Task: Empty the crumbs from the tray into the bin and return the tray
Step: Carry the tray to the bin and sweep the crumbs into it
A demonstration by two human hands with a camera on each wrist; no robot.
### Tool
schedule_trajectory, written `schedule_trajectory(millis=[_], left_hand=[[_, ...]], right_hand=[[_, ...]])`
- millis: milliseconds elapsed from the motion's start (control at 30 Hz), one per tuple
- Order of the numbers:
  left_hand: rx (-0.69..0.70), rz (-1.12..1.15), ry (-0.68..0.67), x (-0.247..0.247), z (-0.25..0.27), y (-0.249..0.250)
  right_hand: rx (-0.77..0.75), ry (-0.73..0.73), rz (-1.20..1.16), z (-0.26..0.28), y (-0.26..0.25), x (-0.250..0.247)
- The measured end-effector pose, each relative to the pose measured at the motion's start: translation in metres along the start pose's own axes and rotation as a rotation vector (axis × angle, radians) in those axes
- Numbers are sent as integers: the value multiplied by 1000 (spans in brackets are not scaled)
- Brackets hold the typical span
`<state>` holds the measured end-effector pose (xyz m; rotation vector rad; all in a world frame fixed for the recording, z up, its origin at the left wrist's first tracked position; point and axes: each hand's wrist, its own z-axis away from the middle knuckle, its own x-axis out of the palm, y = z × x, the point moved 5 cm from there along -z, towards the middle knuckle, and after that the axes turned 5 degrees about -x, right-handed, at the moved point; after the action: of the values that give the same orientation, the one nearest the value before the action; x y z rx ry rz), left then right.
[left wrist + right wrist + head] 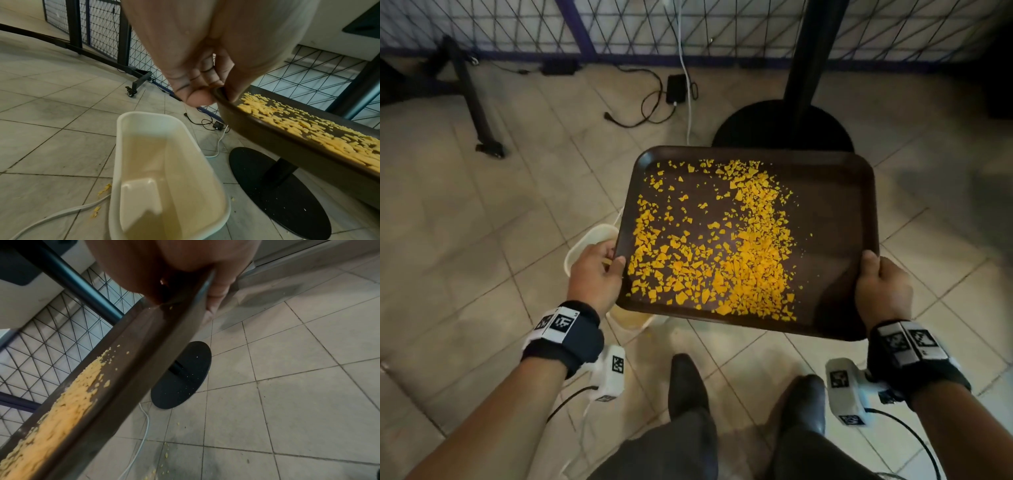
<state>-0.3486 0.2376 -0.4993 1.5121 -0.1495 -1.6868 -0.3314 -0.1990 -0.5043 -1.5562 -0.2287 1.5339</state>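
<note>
My left hand [594, 274] and right hand [881, 291] each grip an edge of the tray [835, 212], crumbs [750, 240] scattered on it, above the bin [164, 170].

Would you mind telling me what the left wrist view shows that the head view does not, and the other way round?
Only the left wrist view shows the inside of the white bin, with no crumbs visible in it, and a few spilled yellow bits on the floor beside it.

Only the head view shows the right hand holding the tray's other end, and the person's shoes.

Both show the left hand holding the brown tray, the crumbs still on it, and the black round table base.
</note>
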Motion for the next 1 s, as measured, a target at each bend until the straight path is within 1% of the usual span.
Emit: schedule_trajectory(millis=[67, 167, 233, 300, 333, 400, 433, 500, 567, 633, 667, 733, 800, 900, 1000], left_hand=[[0, -3, -27, -3, 3, 0], [13, -81, -102, -5, 0, 1], [40, -188, -104, -9, -7, 12], [114, -297, -71, -9, -9, 39], [176, -310, -55, -5, -6, 60], [372, -294, -42, 11, 8, 113], [477, -297, -60, 25, 16, 139], [653, -353, -138, 62, 33, 184], [763, -433, -242, 106, 48, 216], [849, -517, -300, 144, 60, 239], [868, -558, -320, 160, 64, 246], [858, -626, -356, 183, 62, 250], [831, -667, -349, 192, 51, 245], [743, -681, -334, 181, 31, 223], [597, -674, -319, 153, 10, 188]], right_hand=[[4, 12, -17, 5, -1, -3], [-1, 20, -7, 14, -4, -9], [17, 15, -10, 20, -4, -10], [32, 27, -13, 21, -4, -12], [30, 44, -16, 20, -5, -13], [19, 79, -15, 18, -7, -16], [14, 91, -14, 17, -7, -16], [0, 101, -18, 16, -9, -16], [-14, 91, -17, 17, -11, -14], [-29, 91, -16, 18, -12, -11], [-37, 100, -15, 18, -12, -11], [-53, 103, -15, 17, -11, -9], [-72, 100, -18, 15, -10, -10], [-66, 66, -36, 14, -9, -13], [-77, 62, -52, 14, -9, -14]])
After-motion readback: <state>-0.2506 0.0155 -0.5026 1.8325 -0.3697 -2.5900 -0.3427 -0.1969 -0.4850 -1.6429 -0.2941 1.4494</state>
